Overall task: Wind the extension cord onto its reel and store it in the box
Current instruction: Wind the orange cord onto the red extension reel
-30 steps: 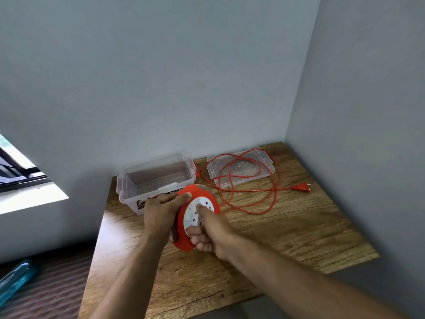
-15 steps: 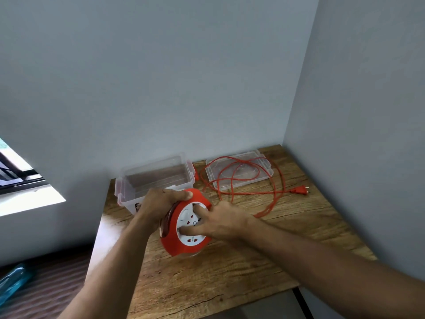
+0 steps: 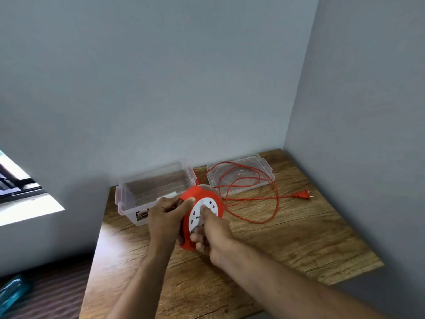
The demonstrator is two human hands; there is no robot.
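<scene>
I see the red reel (image 3: pixel 202 215) held on edge over the wooden table (image 3: pixel 287 245); left hand (image 3: pixel 165 217) clamps its rim; right hand (image 3: pixel 213 236) presses a finger on the white socket face; cord (image 3: pixel 264 199) lies loose across the lid (image 3: pixel 241 176), plug (image 3: pixel 302 195) beyond; open clear box (image 3: pixel 151 187) just behind.

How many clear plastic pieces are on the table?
2: the open box at the back left by the wall, and its flat lid to its right, with orange cord looped over it.

red reel (image 3: pixel 203 192), orange cord (image 3: pixel 274 204), clear box (image 3: pixel 128 203)
</scene>
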